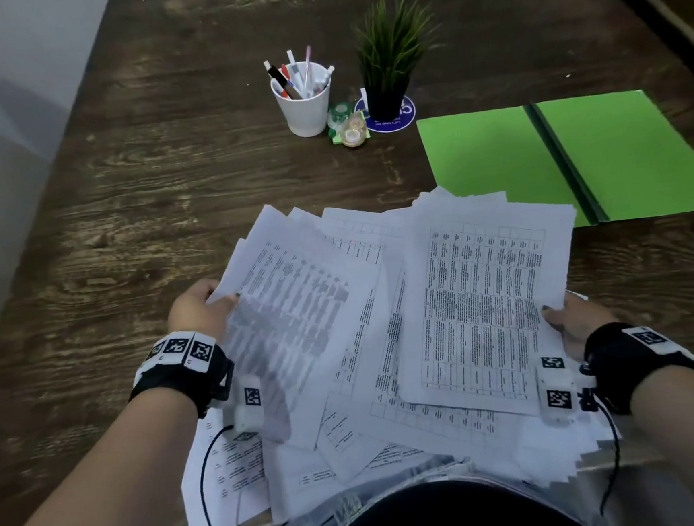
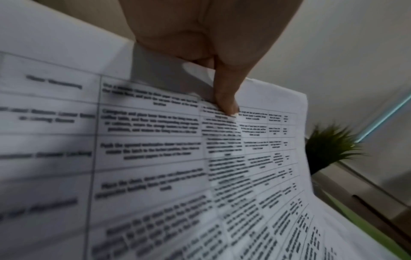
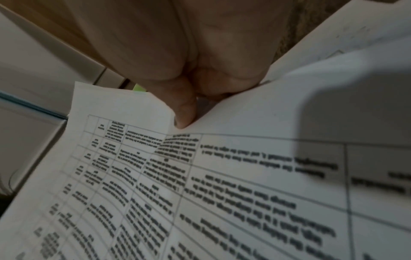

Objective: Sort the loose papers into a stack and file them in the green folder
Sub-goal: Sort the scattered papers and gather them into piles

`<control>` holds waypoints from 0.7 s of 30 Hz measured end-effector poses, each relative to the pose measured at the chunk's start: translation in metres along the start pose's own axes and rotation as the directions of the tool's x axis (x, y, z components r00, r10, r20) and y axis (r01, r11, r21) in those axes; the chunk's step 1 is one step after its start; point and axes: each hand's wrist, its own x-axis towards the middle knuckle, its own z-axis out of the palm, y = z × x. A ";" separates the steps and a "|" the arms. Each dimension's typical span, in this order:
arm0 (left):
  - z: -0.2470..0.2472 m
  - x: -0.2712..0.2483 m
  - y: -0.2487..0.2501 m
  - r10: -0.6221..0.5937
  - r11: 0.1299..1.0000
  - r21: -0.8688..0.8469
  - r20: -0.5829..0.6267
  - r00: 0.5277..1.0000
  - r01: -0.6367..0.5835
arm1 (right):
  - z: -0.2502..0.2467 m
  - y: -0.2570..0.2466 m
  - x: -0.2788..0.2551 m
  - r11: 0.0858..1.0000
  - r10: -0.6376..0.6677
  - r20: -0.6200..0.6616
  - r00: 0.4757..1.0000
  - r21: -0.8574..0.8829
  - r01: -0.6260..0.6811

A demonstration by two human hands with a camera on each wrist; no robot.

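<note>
**At the counter's near edge, papers gathered but not yet squared**

At the near edge of a dark wood counter (image 1: 130, 206), a person holds a fanned heap of loose papers (image 1: 369, 344) between both hands. The left hand (image 1: 198, 309) pinches the left edge of a printed sheet, thumb on top; the right hand (image 1: 573, 322) takes the heap's right edge in a matching grip, thumb pressed on the page. Sheets lie at crossed angles, corners jutting out, so the sorting looks barely begun. The green folder (image 1: 491, 158) lies open and apparently empty at the far right, just beyond the heap. Squaring the stack and filing it are both left to do. The blurred wrist views do not settle how many sheets each hand holds.
</note>
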 end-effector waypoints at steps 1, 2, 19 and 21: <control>0.004 -0.004 0.006 0.004 0.999 -0.038 0.023 1.000 -0.003 | 0.000 -0.002 -0.005 0.991 0.002 0.025 1.000 0.132 -0.005; 0.009 -0.007 0.011 0.003 0.997 -0.071 0.047 0.999 0.001 | -0.001 -0.003 -0.008 0.971 0.012 0.066 0.998 0.236 -0.027; 0.080 -0.062 0.041 -0.038 0.999 0.010 0.135 0.990 0.037 | -0.011 -0.004 -0.017 0.898 -0.014 0.256 0.966 0.429 -0.101; 0.078 -0.062 0.039 -0.060 0.998 -0.004 0.125 0.990 0.061 | -0.010 -0.003 -0.017 0.897 -0.017 0.261 0.965 0.431 -0.101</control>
